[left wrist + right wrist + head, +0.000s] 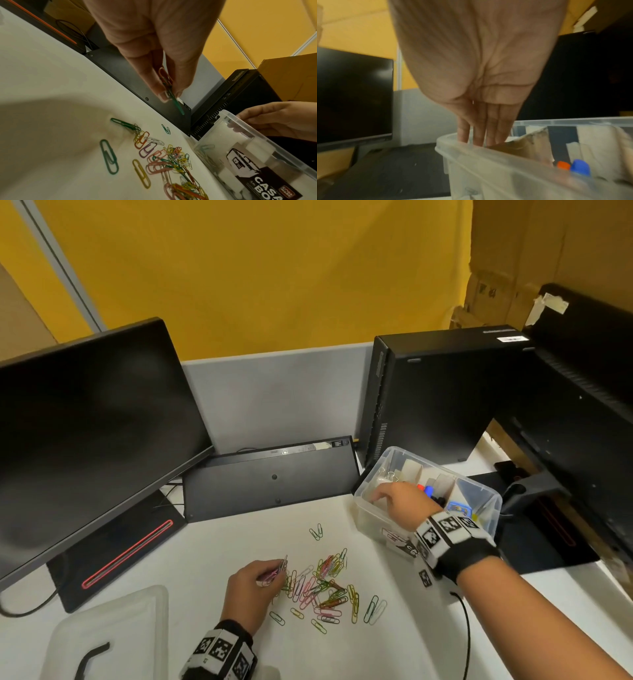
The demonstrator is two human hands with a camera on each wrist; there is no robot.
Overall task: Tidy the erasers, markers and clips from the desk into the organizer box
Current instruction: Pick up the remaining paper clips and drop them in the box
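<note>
Several coloured paper clips point(323, 585) point(164, 159) lie scattered on the white desk. My left hand point(251, 585) point(169, 93) pinches a small bunch of clips point(167, 82) just above the left edge of the pile. The clear plastic organizer box point(368, 510) point(254, 152) point(488, 159) stands to the right, with cardboard dividers and red and blue marker caps point(573, 167) point(424, 489) inside. My right hand point(399, 499) point(481, 135) reaches straight-fingered down into the box's left compartment, holding nothing that I can see.
A dark monitor point(92, 433) stands at the left, a black keyboard point(270, 477) leans against the partition, and a black computer case point(438, 395) sits behind the box. The box's clear lid point(106, 635) lies at the front left. A black cable point(466, 635) runs under my right arm.
</note>
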